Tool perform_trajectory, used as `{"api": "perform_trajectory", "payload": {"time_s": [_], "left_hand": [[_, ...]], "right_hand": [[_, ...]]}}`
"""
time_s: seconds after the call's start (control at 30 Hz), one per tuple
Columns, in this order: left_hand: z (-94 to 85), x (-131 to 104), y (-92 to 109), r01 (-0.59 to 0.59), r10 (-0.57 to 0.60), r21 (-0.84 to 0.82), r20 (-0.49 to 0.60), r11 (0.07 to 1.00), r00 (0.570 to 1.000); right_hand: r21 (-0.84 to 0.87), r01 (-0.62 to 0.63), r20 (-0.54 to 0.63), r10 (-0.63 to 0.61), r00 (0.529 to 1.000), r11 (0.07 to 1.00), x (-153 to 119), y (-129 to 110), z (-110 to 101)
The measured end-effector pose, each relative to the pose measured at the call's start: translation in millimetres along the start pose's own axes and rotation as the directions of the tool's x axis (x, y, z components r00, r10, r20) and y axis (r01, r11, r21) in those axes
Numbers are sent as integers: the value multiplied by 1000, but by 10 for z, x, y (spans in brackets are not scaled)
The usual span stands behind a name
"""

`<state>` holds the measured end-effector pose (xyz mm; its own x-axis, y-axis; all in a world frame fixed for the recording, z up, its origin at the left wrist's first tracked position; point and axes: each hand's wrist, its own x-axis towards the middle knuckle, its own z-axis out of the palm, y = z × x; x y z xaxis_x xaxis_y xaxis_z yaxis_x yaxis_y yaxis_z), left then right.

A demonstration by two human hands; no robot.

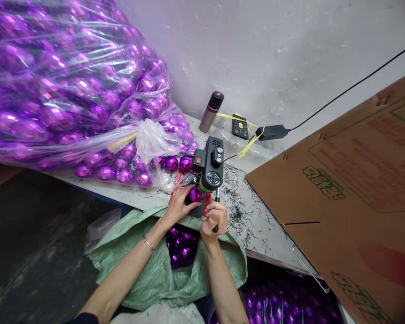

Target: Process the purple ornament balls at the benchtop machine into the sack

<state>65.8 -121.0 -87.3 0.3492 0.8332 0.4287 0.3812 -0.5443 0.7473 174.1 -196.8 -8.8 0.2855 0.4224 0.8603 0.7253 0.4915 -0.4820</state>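
My left hand (180, 204) is closed around the side of a purple faceted ball (195, 194), holding it beneath the head of a small black bench press (213, 164). The press has a red switch on its side and a lever with a black grip. My right hand (215, 219) is wrapped round that lever handle (217, 198), just right of the ball. Under the press lies a red sheet, partly hidden by my hands. An open green woven sack (131, 261) sits below my wrists, with more purple balls (182, 246) inside.
A large clear bag (70, 90) of purple balls fills the left. Small black pins (238, 211) litter the white table. Behind stand a dark bottle (212, 111), a phone-like black object (240, 126) and a power adapter (272, 132). A cardboard box (351, 193) blocks the right.
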Motion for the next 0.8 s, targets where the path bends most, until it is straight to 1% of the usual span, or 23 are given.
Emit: {"api": "perform_trajectory", "payload": {"time_s": [0.23,0.37,0.43,0.53,0.6,0.67,0.73,0.8], "left_hand": [[2,16,4,-2,2,-3,3,1000,1000],[3,13,13,-9,9,-7,-5,1000,1000],[7,18,13,-16,16,-7,-8,1000,1000],[8,46,14,-15,15,-3,-3,1000,1000],[-7,54,26,-9,9,-8,8,1000,1000],[-48,9,56,-6,7,-22,11,1000,1000],[-124,-123,103,-13,14,-32,4,999,1000],[-232,-342,159,-52,53,-29,38,998,998]], "right_hand": [[45,-20,-40,22,999,999,-46,45,28],[-15,45,-12,-45,999,999,-95,100,44],[-36,70,-4,-71,997,997,-67,85,36],[-12,30,-11,-30,999,999,114,-39,-4],[-2,-40,-9,40,999,999,309,-169,-43],[26,-176,9,176,984,984,501,-287,-76],[36,-205,13,205,979,978,627,-358,-91],[21,-199,14,199,980,980,654,-374,-90]]}}
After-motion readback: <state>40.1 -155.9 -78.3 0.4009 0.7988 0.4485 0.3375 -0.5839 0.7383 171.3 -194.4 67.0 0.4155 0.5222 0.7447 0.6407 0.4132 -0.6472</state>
